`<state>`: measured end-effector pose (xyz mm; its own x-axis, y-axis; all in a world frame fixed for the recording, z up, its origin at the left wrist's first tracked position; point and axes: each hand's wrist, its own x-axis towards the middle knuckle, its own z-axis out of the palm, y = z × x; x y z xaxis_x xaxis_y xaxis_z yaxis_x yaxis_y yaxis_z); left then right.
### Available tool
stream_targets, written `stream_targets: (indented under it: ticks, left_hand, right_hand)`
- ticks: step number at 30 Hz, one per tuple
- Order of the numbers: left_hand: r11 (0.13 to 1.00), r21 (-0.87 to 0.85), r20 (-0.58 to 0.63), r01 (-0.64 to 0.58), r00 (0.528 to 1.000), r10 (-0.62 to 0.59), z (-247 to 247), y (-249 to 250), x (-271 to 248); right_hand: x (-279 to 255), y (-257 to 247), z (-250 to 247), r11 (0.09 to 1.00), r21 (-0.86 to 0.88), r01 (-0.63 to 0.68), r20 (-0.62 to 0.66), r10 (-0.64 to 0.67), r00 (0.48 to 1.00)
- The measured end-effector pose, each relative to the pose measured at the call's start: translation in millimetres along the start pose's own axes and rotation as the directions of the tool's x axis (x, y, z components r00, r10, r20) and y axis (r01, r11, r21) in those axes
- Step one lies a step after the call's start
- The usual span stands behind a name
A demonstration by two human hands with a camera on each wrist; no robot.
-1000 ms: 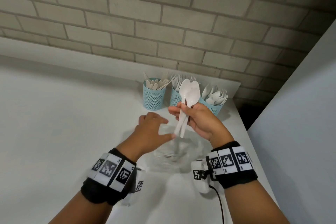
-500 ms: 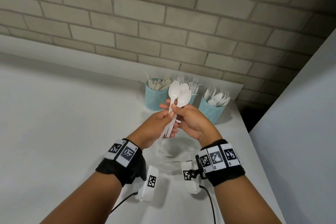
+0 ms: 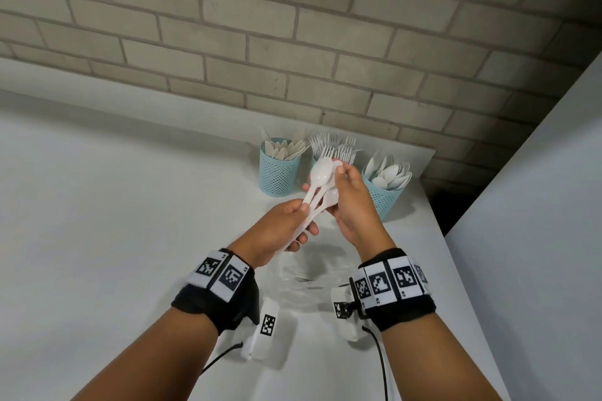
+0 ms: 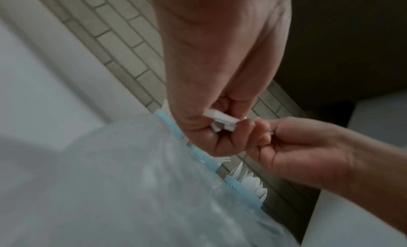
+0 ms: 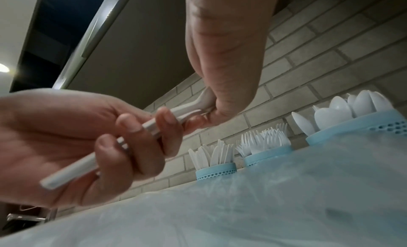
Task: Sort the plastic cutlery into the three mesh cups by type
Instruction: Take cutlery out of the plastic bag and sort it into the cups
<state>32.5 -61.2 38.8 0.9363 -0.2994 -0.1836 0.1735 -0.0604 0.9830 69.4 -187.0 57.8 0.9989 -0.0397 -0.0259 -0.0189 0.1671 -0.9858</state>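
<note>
A bundle of white plastic spoons is held between both hands above the table. My left hand grips the handles, fingers curled round them. My right hand pinches the bowl end, just in front of the cups. Three light-blue mesh cups stand at the wall: the knife cup on the left, the fork cup in the middle and partly hidden behind the hands in the head view, and the spoon cup on the right. The handle ends stick out of my left fist.
A crumpled clear plastic bag lies on the white table below the hands. A brick wall runs behind the cups. A white panel rises at the right, with a dark gap beside the spoon cup.
My left hand came up and took hold of the spoon handles. My right hand slid from the handles to the bowl end. The bundle now tilts with its bowls toward the cups.
</note>
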Motion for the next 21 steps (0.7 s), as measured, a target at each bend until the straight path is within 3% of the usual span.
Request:
stream_targets:
  ticks: [5,8,11,17,21]
  left_hand:
    - [0.998,0.064,0.075,0.012,0.997,-0.017,9,0,1]
    - [0.998,0.060,0.072,0.019,0.997,-0.023,9,0,1]
    - [0.999,0.040,0.013,0.009,1.000,-0.010,7,-2,3]
    - [0.993,0.119,-0.240,0.006,0.971,0.023,12,-4,15]
    - [0.972,0.236,-0.256,-0.021,0.963,0.083,12,-7,14]
  right_hand:
    - [-2,2,1,0.992,-0.057,0.115,-0.030,-0.117,0.993]
    - [3,1,-5,0.979,0.031,0.202,-0.199,-0.192,0.961]
    - [7,-5,-13,0.977,0.097,0.191,-0.359,-0.145,0.922]
    - [7,-1,-18,0.987,-0.154,0.051,-0.216,-0.084,0.973]
    - [9,-2,-28,0.983,-0.181,-0.019,-0.191,-0.017,0.981]
